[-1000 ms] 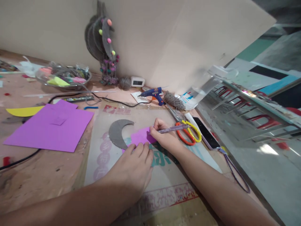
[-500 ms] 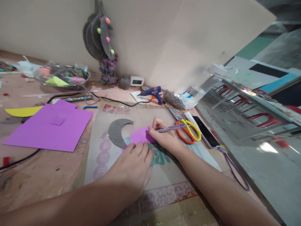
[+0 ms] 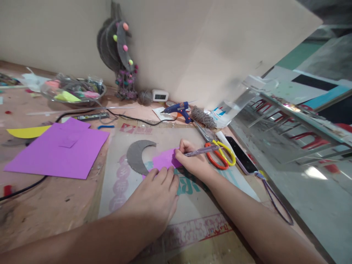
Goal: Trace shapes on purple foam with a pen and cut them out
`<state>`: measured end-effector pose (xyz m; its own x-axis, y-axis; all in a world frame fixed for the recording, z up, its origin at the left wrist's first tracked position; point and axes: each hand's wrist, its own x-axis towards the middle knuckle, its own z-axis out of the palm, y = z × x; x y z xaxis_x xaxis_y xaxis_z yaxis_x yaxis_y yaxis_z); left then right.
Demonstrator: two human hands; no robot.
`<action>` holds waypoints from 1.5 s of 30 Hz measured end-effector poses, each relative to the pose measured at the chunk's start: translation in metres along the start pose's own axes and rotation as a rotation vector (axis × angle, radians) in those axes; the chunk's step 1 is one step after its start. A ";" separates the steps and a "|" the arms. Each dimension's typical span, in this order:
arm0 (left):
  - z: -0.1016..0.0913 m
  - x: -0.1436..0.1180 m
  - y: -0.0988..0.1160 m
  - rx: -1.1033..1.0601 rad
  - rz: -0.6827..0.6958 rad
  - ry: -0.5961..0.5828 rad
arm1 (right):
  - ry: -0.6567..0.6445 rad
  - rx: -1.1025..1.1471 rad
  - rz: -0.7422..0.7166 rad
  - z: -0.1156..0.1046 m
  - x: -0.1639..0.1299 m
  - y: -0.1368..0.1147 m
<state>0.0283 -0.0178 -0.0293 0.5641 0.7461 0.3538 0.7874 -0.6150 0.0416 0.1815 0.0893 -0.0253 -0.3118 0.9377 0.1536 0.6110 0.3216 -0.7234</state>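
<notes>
My left hand (image 3: pixel 154 196) lies flat, fingers together, pressing the near edge of a small purple paper piece (image 3: pixel 164 159) onto a printed cardboard sheet (image 3: pixel 192 216). My right hand (image 3: pixel 192 161) grips a purple pen (image 3: pixel 202 150), its tip on the paper's right edge. Touching the paper's left side lies a grey crescent-shaped cutout (image 3: pixel 137 156).
Orange-and-yellow scissors (image 3: pixel 220 156) and a dark phone (image 3: pixel 242 156) lie just right of my right hand. Behind are a blue glue gun (image 3: pixel 178 109), twine (image 3: pixel 202 118) and a black cable (image 3: pixel 129 118). A big purple sheet (image 3: pixel 59 148) lies left, with a clear bowl (image 3: pixel 73 91) beyond it.
Almost nothing: the view shifted slightly and my right hand's pen nudged a little on the purple paper. My left hand stays pressed down.
</notes>
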 end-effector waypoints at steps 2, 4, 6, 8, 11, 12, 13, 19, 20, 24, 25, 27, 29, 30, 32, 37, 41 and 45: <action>0.000 0.000 0.000 -0.003 0.001 -0.009 | -0.005 -0.003 0.001 0.000 0.000 0.000; 0.001 0.000 -0.001 -0.004 0.003 -0.023 | -0.010 -0.004 0.000 -0.001 0.000 -0.001; 0.001 0.000 -0.001 -0.005 -0.001 -0.041 | -0.020 -0.008 0.001 -0.001 0.000 -0.001; 0.000 0.000 0.000 -0.012 -0.008 -0.059 | -0.033 -0.012 0.003 -0.002 0.000 -0.001; 0.000 0.000 0.001 -0.021 -0.007 -0.087 | -0.040 -0.016 0.006 -0.002 -0.001 -0.001; -0.001 0.000 0.001 -0.022 -0.002 -0.098 | -0.042 -0.014 0.009 -0.002 -0.001 -0.001; -0.001 0.000 0.001 -0.023 0.000 -0.107 | -0.048 -0.009 0.013 -0.002 -0.001 -0.001; -0.002 0.002 -0.001 -0.026 0.005 -0.101 | -0.031 0.082 0.020 0.000 -0.002 0.000; -0.002 0.001 -0.001 -0.025 0.010 -0.091 | -0.026 0.085 0.015 0.000 -0.002 0.000; -0.003 0.000 -0.001 -0.020 0.016 -0.063 | -0.045 0.078 -0.003 0.002 -0.003 0.000; -0.003 0.000 0.000 -0.019 0.016 -0.063 | -0.052 0.082 -0.008 0.002 -0.003 0.000; -0.003 0.000 0.000 -0.017 0.015 -0.067 | -0.074 0.100 -0.016 0.003 -0.003 -0.001; -0.003 0.001 0.000 -0.015 0.012 -0.076 | -0.091 0.121 -0.024 0.003 -0.003 -0.001; -0.003 0.001 0.000 -0.014 0.013 -0.080 | -0.098 0.132 -0.027 0.003 -0.004 -0.001; -0.003 0.001 0.000 -0.008 0.011 -0.076 | -0.106 0.148 -0.026 0.003 -0.004 -0.001; 0.000 0.000 0.000 -0.005 0.008 -0.031 | -0.111 0.115 -0.021 0.003 -0.003 -0.003; 0.000 -0.001 0.001 -0.017 0.002 -0.043 | -0.105 0.101 -0.021 0.001 -0.003 -0.006; -0.002 0.000 0.000 -0.021 0.006 -0.057 | -0.083 0.110 -0.010 0.002 -0.003 -0.006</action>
<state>0.0277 -0.0184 -0.0277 0.5822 0.7554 0.3007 0.7790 -0.6242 0.0599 0.1777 0.0844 -0.0225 -0.3795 0.9188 0.1085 0.5251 0.3104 -0.7924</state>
